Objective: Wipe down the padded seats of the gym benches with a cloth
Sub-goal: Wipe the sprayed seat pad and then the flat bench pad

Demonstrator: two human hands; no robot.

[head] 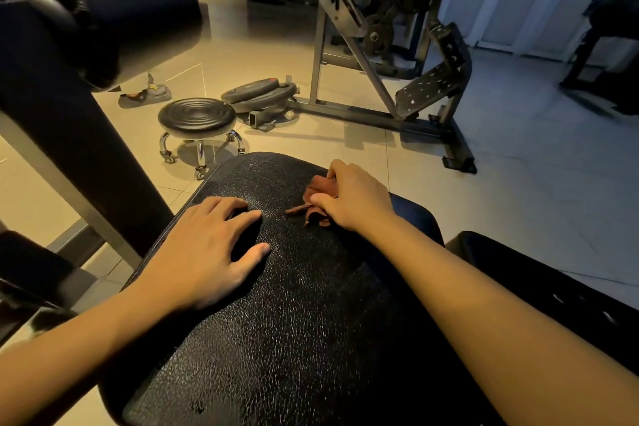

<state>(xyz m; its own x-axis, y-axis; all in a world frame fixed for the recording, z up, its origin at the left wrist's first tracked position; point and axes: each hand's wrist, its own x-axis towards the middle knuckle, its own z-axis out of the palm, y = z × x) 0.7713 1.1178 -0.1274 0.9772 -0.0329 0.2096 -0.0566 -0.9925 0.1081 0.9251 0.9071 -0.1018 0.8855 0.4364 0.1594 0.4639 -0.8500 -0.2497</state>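
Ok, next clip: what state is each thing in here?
Black textured padded bench seat: under both hands.
Reddish-brown cloth: bunched, on the seat.
Left hand: fingers spread, resting on the seat.
Right hand: grips the cloth.
Round black wheeled stool: upright on floor.
Grey weight plates: stacked on floor.

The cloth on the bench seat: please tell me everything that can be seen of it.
The cloth is small, reddish-brown and crumpled; it looks like thin fabric. It lies on the black, textured padded seat, toward its far end. The right hand grips it from above, covering part of it; a bunched part shows beyond the fingers and a ragged strip sticks out toward the left hand, which does not touch it.
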